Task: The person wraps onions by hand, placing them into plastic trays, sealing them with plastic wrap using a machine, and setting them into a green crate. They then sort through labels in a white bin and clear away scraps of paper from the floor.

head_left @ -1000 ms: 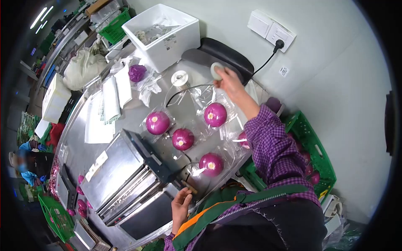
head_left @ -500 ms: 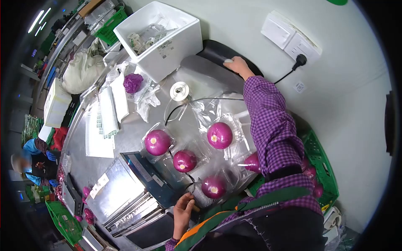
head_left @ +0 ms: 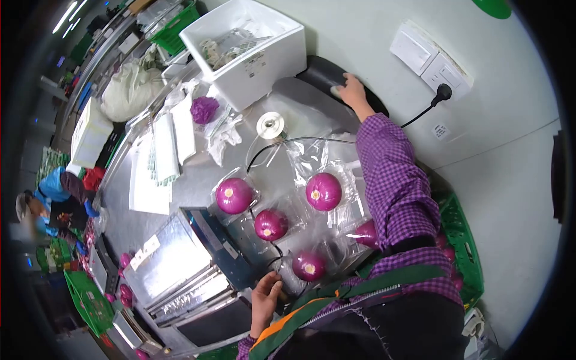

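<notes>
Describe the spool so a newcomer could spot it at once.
Find the big white foam box. Just below it in view, on the metal table, stands the spool: round with a centre hole, unlike the limp white glove to its left.

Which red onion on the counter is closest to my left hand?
The red onion just right of your left hand; the next closest lies farther off, beyond your fingertips.

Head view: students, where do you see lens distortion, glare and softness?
Head view: the lens bows the edge of the metal tabletop and darkens the corners; glare spots the clear plastic film and red onions; the distant co-worker looks soft.
</notes>
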A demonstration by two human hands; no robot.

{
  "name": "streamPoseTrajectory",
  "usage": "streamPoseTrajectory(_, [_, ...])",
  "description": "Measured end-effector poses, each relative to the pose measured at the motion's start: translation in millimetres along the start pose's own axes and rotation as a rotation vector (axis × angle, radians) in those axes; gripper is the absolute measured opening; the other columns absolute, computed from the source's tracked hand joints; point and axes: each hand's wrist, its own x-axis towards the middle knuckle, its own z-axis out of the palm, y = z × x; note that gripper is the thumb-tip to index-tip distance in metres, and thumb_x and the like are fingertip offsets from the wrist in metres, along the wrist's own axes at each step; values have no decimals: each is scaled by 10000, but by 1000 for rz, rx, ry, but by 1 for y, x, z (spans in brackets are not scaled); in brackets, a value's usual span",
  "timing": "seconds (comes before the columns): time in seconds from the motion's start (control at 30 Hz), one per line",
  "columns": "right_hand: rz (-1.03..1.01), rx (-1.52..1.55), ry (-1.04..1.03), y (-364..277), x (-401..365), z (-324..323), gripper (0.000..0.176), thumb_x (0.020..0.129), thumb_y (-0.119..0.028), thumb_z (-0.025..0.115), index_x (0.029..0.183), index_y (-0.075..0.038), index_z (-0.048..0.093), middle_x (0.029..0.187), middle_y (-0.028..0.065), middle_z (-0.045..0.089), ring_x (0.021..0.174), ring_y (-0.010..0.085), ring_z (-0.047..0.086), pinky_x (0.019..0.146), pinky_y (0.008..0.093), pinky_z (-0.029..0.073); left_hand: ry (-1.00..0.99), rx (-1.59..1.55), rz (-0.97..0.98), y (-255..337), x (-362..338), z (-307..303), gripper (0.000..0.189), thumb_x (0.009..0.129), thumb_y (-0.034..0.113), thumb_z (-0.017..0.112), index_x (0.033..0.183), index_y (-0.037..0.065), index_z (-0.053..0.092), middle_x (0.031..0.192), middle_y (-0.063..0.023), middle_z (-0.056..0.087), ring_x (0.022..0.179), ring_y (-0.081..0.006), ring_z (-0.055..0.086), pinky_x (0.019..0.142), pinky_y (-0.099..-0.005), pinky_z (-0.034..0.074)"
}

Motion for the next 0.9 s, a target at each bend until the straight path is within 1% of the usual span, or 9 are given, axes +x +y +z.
streamPoseTrajectory(0.1, [-73, 229, 38, -26, -23, -25, 382, 784, -195, 624, 1142, -68, 582, 1057, 142, 638, 981, 296, 608, 863, 367, 464, -15, -7, 27, -8, -12, -1, 314, 868, 57, 610, 1169, -3, 545, 1037, -36, 619, 940, -108, 564, 814, -237, 454])
streamPoseTrajectory(0.17, [-231, 373, 6, -52, -48, -41, 328, 827, -205, 578, 1125, -70, 599, 1016, 123, 656, 911, 256, 632, 815, 340, 473, -10, 46, 17, -20, -21, -6, 321, 871, 79, 606, 1170, -19, 538, 1047, -48, 626, 951, -107, 564, 832, -253, 456])
streamPoseTrajectory(0.2, [-300, 294, 24, -70, -63, -45, 324, 853, -216, 560, 1131, -55, 598, 1021, 113, 660, 918, 225, 633, 818, 322, 471, -6, 119, 136, -27, -28, -8, 301, 893, 131, 580, 1156, -12, 552, 1037, -71, 639, 931, -112, 580, 834, -257, 454])
streamPoseTrajectory(0.27, [-277, 486, -145, -113, -102, -50, 311, 896, -170, 545, 1165, -18, 577, 1061, 93, 650, 948, 142, 611, 808, 260, 471, 13, 273, 249, -34, -43, -16, 263, 921, 177, 530, 1114, 6, 582, 968, -75, 656, 891, -125, 597, 811, -259, 458])
streamPoseTrajectory(0.37, [-368, 625, -296, -144, -149, -17, 281, 907, -159, 562, 1145, -8, 584, 1032, 52, 631, 888, 114, 593, 741, 241, 477, 19, 24, 154, -59, -71, -22, 225, 956, 175, 474, 1040, 16, 610, 856, -17, 645, 792, -64, 572, 737, -219, 458])
streamPoseTrajectory(0.5, [-424, 671, -561, -203, -249, 9, 250, 906, -144, 563, 1113, -6, 591, 949, 43, 627, 789, 85, 582, 672, 217, 461, 139, 67, 249, -80, -119, -37, 246, 946, 226, 510, 972, 9, 623, 746, -10, 635, 734, -63, 572, 683, -230, 459])
streamPoseTrajectory(0.7, [-561, 760, -1066, -274, -451, 6, 204, 906, -96, 540, 1078, 7, 578, 882, 40, 615, 717, 74, 560, 624, 201, 447, 339, -44, 52, -139, -192, -79, 390, 806, 385, 685, 701, 15, 618, 617, -18, 588, 582, -84, 508, 540, -267, 421])
streamPoseTrajectory(0.83, [-600, 661, -1265, -282, -584, -8, 155, 913, -90, 526, 994, 12, 609, 820, 41, 629, 673, 77, 568, 612, 201, 459, 450, -168, 311, -191, -244, -115, 243, 808, 235, 713, 735, 25, 616, 624, 30, 533, 625, -27, 459, 544, -214, 383])
streamPoseTrajectory(0.9, [-555, 601, -1345, -286, -644, -16, 146, 913, -96, 525, 932, 10, 624, 794, 48, 634, 656, 74, 573, 603, 196, 460, 438, -267, 342, -226, -265, -134, 177, 798, 160, 718, 809, 29, 599, 672, 43, 548, 647, -21, 483, 573, -204, 406])
